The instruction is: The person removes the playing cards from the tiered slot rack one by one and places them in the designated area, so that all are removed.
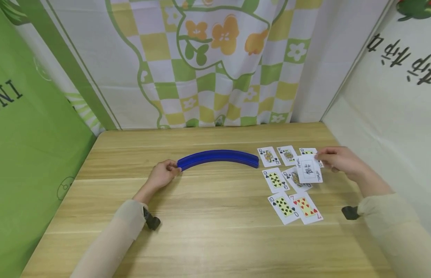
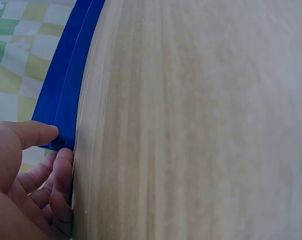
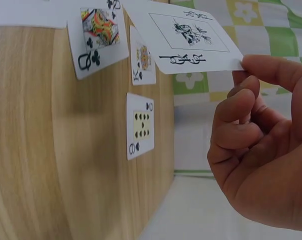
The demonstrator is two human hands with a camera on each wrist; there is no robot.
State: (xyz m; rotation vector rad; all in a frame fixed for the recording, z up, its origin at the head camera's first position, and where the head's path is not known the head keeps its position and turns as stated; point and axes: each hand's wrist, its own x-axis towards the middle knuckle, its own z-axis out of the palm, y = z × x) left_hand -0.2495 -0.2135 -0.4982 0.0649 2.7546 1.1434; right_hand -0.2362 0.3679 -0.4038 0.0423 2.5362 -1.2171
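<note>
My left hand (image 1: 163, 173) pinches the left end of a blue curved card holder (image 1: 218, 155) lying on the table. In the left wrist view the thumb (image 2: 43, 134) rests on top of that end, fingers below. My right hand (image 1: 342, 160) pinches a black-and-white joker card (image 1: 309, 172) at its edge, face up. In the right wrist view the joker (image 3: 191, 37) is raised over the table. From the head it overlaps the nine of spades (image 1: 306, 151) and the queen of clubs (image 1: 292, 178). The holder's slot bears no cards.
Face-up cards lie at the table's right: another queen (image 1: 269, 156), a king (image 1: 287, 155), a nine of clubs (image 1: 276, 180), a ten of spades (image 1: 283, 208) and a seven of hearts (image 1: 306, 208). A patterned curtain (image 1: 215, 77) hangs behind the wooden table (image 1: 208, 231).
</note>
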